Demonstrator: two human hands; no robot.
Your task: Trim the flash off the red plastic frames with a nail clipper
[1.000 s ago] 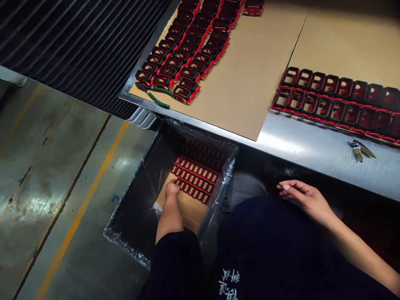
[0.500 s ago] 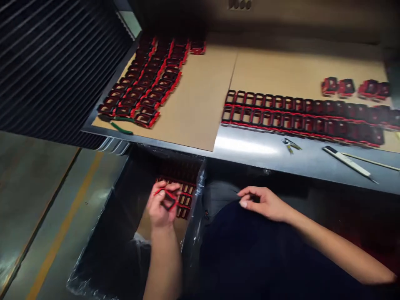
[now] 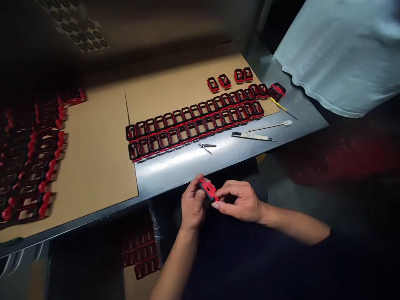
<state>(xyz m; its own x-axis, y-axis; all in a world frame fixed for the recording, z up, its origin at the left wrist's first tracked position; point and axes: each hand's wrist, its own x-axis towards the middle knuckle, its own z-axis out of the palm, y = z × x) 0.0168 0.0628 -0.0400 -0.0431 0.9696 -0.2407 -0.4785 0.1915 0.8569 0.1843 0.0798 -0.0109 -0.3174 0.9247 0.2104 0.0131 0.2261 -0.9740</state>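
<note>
A small red-and-black plastic frame (image 3: 208,188) is held between both hands, in front of the metal table edge. My left hand (image 3: 193,204) grips its left end between thumb and fingers. The thumb and forefinger of my right hand (image 3: 240,200) pinch its right end. Beyond them, two rows of similar frames (image 3: 173,135) stand side by side along a cardboard sheet (image 3: 100,154). Nail clippers (image 3: 206,146) lie on the bare metal (image 3: 165,166) just past my hands.
A white knife-like tool (image 3: 253,136), a cotton swab (image 3: 271,125) and a yellow-handled pick (image 3: 281,106) lie on the right. More frames (image 3: 40,166) fill the left side. Below the table, a lined box (image 3: 154,221) holds others. A person in a light shirt (image 3: 340,54) stands at far right.
My left hand has come up from over the box with the frame, and my right hand has joined it there. The view has swung to the right, bringing the other person into sight.
</note>
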